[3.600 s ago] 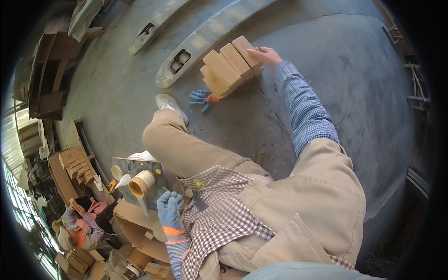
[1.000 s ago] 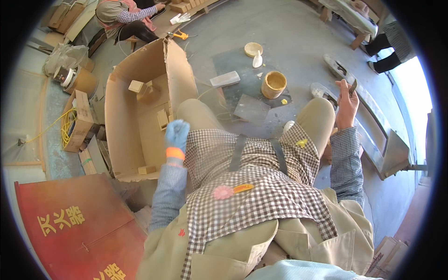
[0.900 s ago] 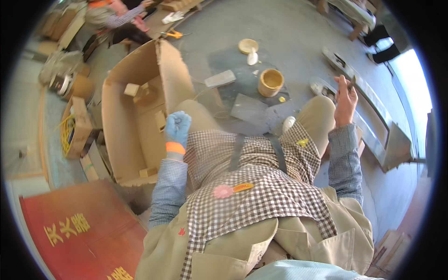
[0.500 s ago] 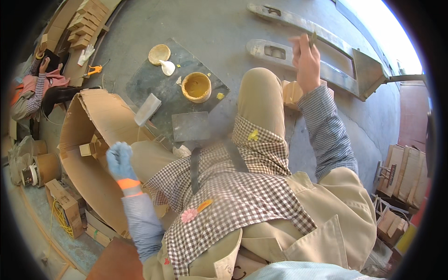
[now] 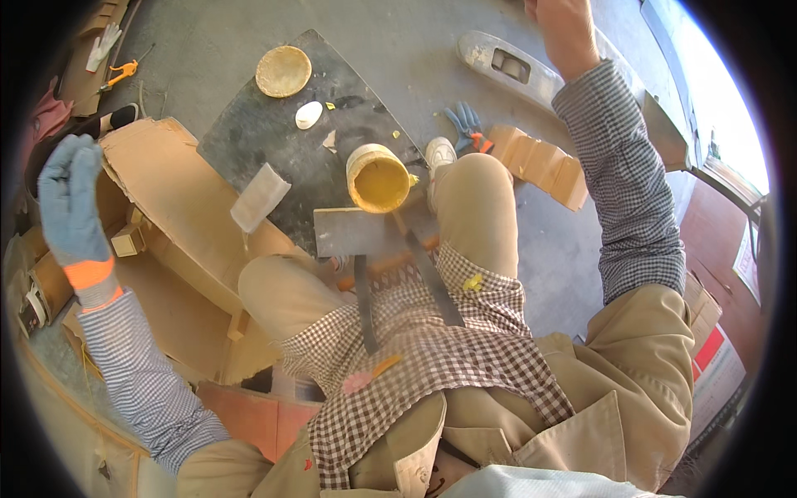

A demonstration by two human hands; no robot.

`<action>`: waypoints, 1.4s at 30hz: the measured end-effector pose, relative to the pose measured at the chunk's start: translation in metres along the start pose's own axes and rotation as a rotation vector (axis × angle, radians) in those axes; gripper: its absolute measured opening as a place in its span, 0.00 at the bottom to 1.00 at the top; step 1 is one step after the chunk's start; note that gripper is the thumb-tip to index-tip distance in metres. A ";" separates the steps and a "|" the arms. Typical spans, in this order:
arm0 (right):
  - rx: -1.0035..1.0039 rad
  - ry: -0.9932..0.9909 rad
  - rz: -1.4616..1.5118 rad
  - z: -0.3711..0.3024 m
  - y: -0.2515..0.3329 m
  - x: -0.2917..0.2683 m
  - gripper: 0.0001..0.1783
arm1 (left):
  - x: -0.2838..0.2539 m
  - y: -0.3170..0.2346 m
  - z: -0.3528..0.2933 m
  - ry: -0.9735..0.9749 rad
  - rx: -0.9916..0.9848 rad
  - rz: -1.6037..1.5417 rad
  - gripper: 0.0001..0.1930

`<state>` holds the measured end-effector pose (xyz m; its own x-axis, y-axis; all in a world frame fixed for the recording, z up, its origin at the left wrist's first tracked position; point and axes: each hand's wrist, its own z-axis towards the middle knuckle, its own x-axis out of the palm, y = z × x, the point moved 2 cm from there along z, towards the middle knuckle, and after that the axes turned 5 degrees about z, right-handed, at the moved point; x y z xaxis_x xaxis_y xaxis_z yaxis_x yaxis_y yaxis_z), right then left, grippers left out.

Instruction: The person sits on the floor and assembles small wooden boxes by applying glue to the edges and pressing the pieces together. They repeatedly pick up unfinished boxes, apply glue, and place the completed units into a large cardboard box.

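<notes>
Left hand (image 5: 73, 199): blue glove, orange band at the wrist, raised at the left side of the view. Fingers straight and close together, pointing up; nothing seen in its grasp. Nearest to it is an open cardboard box (image 5: 162, 170), standing left of the left knee, with a small pale block (image 5: 129, 241) inside.

Right hand (image 5: 568, 37): bare, held out at the top edge. Fingers mostly cut off by the frame; cannot tell whether clenched, loose or holding something. Nearest is a metal fork (image 5: 544, 81) lying low along the floor, its roller hole showing.

Tan blocks (image 5: 538, 164) in a row on the floor, side by side, just beyond the right knee. Blue-and-orange glove (image 5: 462, 120) beside the row's left end.

Between box and blocks, a dark board (image 5: 274, 137) on the floor. On it: round crusted lid (image 5: 284, 71), white oval piece (image 5: 309, 115), tub (image 5: 372, 155) of yellow-brown paste. Grey plate (image 5: 344, 232) just nearer the person than the tub.
</notes>
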<state>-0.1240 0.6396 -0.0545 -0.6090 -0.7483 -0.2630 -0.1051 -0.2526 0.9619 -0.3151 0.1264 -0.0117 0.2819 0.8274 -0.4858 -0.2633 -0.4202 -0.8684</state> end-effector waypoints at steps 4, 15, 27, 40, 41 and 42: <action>-0.087 -0.021 -0.370 -0.025 -0.056 -0.017 0.25 | 0.010 0.043 -0.046 0.078 -0.126 0.043 0.14; 0.560 -0.377 -0.068 -0.253 -0.060 -0.070 0.22 | -0.036 0.043 -0.138 0.228 -0.395 0.057 0.15; 0.972 -0.414 0.120 -0.450 -0.047 -0.009 0.22 | -0.165 0.043 -0.263 0.371 -0.777 -0.148 0.18; 1.103 -0.673 0.233 -0.561 -0.078 -0.141 0.27 | -0.036 -0.007 -0.331 0.645 -1.097 -0.017 0.03; 1.144 -0.758 0.286 -0.571 -0.079 -0.149 0.27 | -0.014 -0.008 -0.311 0.648 -1.062 -0.003 0.05; 1.205 -0.843 0.329 -0.582 -0.078 -0.154 0.27 | 0.008 -0.009 -0.289 0.646 -1.012 0.032 0.08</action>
<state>0.4353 0.4181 -0.1328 -0.9496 -0.0022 -0.3135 -0.1873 0.8058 0.5618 -0.0440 0.0290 -0.0371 0.7752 0.5930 -0.2175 0.4838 -0.7789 -0.3992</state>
